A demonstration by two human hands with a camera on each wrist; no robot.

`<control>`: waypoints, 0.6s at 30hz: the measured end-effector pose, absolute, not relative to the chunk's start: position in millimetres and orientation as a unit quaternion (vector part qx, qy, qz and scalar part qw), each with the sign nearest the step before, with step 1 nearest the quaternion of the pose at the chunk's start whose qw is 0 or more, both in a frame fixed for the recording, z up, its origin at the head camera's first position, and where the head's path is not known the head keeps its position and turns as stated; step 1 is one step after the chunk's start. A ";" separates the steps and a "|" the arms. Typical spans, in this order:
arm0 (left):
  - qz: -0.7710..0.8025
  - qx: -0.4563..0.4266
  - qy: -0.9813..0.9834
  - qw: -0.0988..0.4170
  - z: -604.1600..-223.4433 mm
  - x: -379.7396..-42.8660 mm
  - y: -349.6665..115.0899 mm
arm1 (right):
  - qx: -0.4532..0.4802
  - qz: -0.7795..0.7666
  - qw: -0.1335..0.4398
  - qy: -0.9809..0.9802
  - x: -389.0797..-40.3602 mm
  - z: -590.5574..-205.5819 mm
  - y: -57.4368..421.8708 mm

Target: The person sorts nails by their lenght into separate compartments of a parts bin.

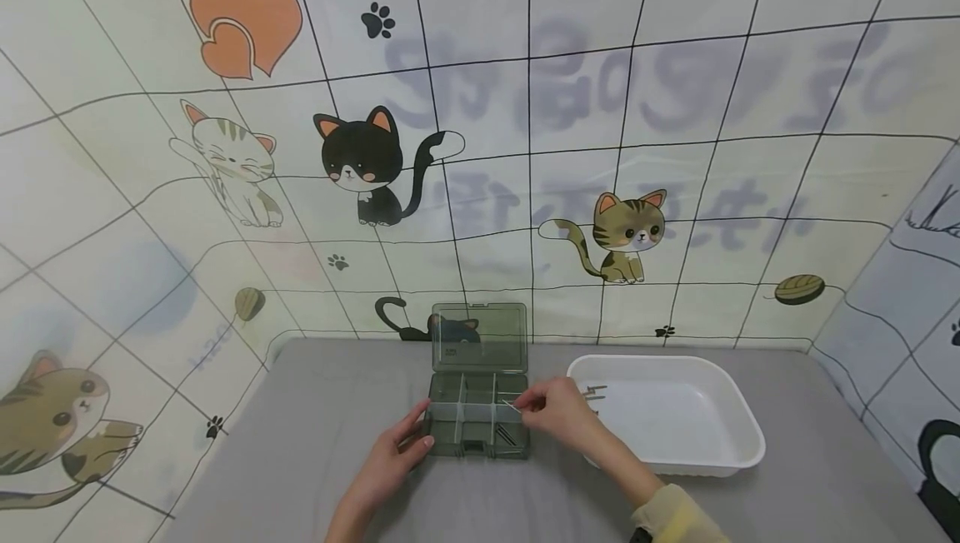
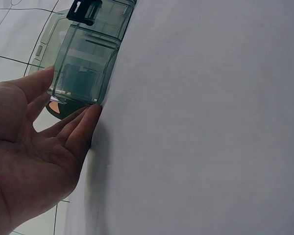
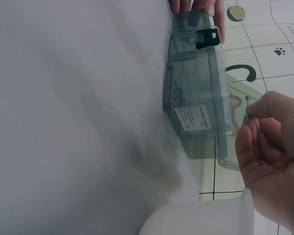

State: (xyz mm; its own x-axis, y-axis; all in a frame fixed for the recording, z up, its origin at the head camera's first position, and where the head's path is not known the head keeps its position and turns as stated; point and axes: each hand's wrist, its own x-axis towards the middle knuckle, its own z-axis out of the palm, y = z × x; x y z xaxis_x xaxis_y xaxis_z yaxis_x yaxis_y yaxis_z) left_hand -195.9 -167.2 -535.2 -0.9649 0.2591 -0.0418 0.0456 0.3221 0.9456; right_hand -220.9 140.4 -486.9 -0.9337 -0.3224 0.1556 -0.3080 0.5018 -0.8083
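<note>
A translucent green compartment box (image 1: 442,436) stands on the grey surface with its lid (image 1: 480,351) raised behind it. My left hand (image 1: 392,455) rests against the box's left side; in the left wrist view its fingers (image 2: 81,132) are extended along the wall. My right hand (image 1: 558,411) is at the right-hand compartments. Between thumb and fingertips it pinches a thin metal nail-like piece (image 3: 248,104), held over the box. Dark slender pieces (image 1: 506,436) lie in the front right compartment.
To the right of the box is a white tray (image 1: 738,410), partly behind my right forearm. Several slender pieces (image 1: 595,393) lie at its left end. A wall covering with printed cats (image 1: 630,235) rises behind the surface. The box has a dark latch (image 3: 207,38) on its front.
</note>
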 end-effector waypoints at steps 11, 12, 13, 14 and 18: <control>0.585 0.096 0.800 0.094 -535.2 -195.9 -166.6 | -0.183 -0.457 0.013 0.870 -218.8 -486.9 137.2; 0.585 0.095 0.800 0.094 -535.3 -196.1 -166.5 | -0.180 -0.461 0.015 0.869 -218.8 -486.8 138.4; 0.584 0.094 0.800 0.095 -534.7 -196.1 -166.3 | -0.179 -0.465 0.016 0.867 -218.8 -486.5 139.7; 0.583 0.094 0.801 0.095 -534.6 -196.2 -166.2 | -0.176 -0.468 0.017 0.866 -219.0 -486.4 141.3; 0.580 0.093 0.804 0.090 -533.5 -196.0 -165.9 | -0.174 -0.477 0.010 0.861 -220.4 -484.8 149.4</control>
